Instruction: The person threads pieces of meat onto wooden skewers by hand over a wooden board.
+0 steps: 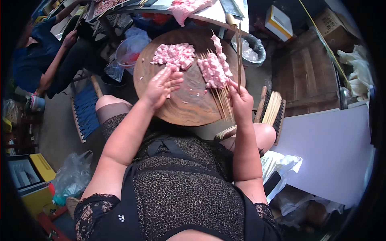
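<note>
On a round wooden block (187, 99) lies a heap of pink raw meat pieces (176, 54). My left hand (164, 86) reaches to its near edge, fingers spread; a piece shows at the fingertips, and whether they grip it I cannot tell. At the block's right lie several meat skewers (212, 70) side by side, their bare sticks pointing towards me. My right hand (241, 98) is closed around several thin bare sticks (239, 57) that stand up from it, beside the near end of the laid skewers. Small meat scraps dot the wood.
Behind the block stands a table (162, 9) with a large meat piece (190, 9) and a cleaver (231, 12). A plastic-lined bucket (254, 51) is at right, a tub with plastic bags (126, 54) at left. A bundle of sticks (272, 107) rests beside my right knee. Another person (36, 57) sits at left.
</note>
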A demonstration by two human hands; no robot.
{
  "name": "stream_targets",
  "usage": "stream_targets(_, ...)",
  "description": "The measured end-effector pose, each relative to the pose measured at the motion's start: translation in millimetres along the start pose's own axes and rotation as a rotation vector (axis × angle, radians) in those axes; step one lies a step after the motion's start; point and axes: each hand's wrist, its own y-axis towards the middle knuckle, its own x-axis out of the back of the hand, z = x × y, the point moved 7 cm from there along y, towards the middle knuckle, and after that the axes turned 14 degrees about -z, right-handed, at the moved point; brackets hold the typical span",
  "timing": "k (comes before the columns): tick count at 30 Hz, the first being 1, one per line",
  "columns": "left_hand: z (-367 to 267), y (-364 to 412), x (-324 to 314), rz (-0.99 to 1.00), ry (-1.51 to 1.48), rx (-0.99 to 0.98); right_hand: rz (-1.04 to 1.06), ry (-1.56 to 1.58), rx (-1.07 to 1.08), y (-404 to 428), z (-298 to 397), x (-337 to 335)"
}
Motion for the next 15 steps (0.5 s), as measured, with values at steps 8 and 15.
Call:
stream_targets(8,-21,7,31,-0.125,-0.047,-0.05,-0.085,-0.315,0.116,55,-17,33)
stream_targets(15,-36,18,52,-0.232,0.125,-0.15,-0.146,-0.829,0.646,53,-20,33)
